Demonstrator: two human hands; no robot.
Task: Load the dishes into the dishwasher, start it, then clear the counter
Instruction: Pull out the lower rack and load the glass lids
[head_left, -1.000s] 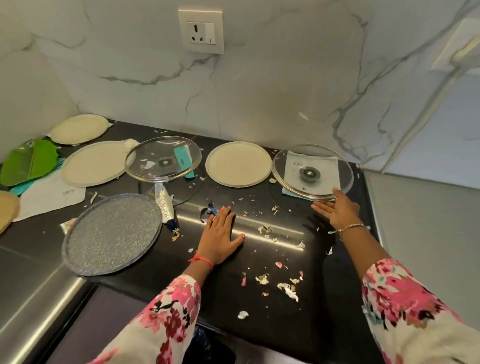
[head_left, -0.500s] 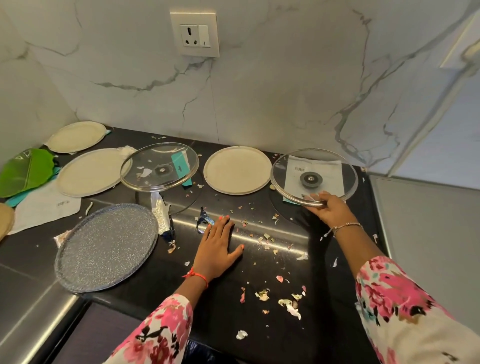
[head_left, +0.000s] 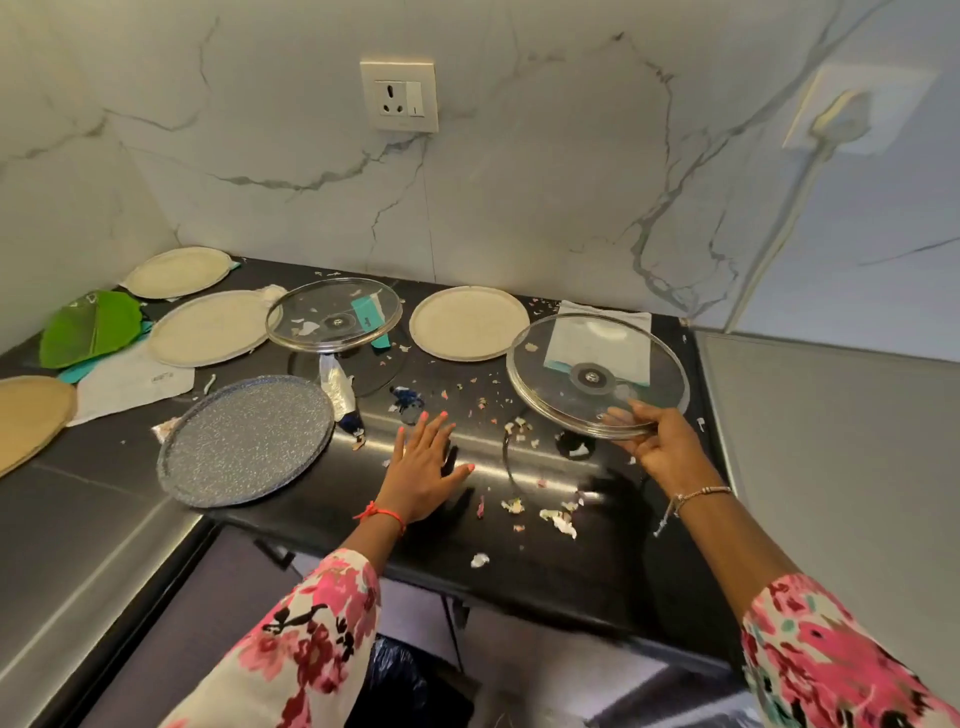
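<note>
The round clear glass lid with a dark centre knob (head_left: 571, 358) is held just above the black stone counter (head_left: 597, 571) at its right end, near rim pinched by the right hand (head_left: 657, 447), while the left hand (head_left: 423, 467) lies flat with fingers spread mid-counter, nearer the speckled grey round tray (head_left: 247, 439).

**No text, brand or number is legible.** A short line of dark print stands on the white packet (head_left: 130, 387) near the left edge of the counter (head_left: 571, 545), but it is too small to read. Faint marks show on the teal card (head_left: 366, 314), seen through the rear glass lid (head_left: 311, 306) toward the back edge of the counter, and they are blurred. The rocker of the wall socket (head_left: 399, 97) bears a small dark mark, not resolvable as a character.
</note>
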